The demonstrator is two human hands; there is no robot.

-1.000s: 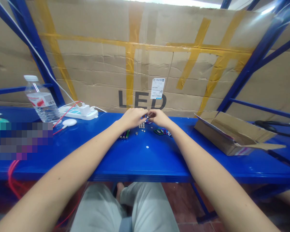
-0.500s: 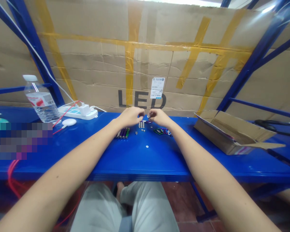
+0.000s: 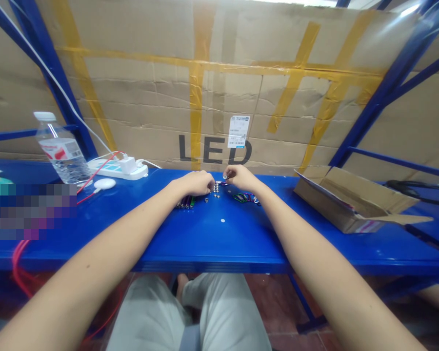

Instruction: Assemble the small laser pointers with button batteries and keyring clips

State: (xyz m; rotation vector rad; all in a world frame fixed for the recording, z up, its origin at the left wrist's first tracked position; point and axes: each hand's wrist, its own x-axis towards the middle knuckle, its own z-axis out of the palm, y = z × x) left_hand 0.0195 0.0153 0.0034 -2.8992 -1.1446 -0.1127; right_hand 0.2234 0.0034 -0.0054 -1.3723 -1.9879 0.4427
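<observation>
My left hand (image 3: 202,184) has come down at the left side of several small shiny round metal pieces (image 3: 216,190), which look like button cells. Its fingertips are pinched together at them; whatever is between them is hidden. My right hand (image 3: 240,177) pinches a small pale disc (image 3: 225,177) between thumb and finger. Below the hands lies a slim purple and silver tube (image 3: 222,183). Dark tubes with metal ends (image 3: 185,205) are lined up under my left wrist, partly covered. Coloured carabiners (image 3: 246,198) lie beside my right wrist.
A white disc (image 3: 223,221) lies nearer the edge of the blue table (image 3: 212,243). To the right stands an open cardboard box (image 3: 329,204). At left are a water bottle (image 3: 64,151), a power strip (image 3: 109,169) and red cables (image 3: 18,258). A large cardboard sheet (image 3: 149,107) rises behind.
My left hand has lowered a little toward the metal pieces and now covers more of the lined-up tubes. My right hand stays almost in place with the pale disc.
</observation>
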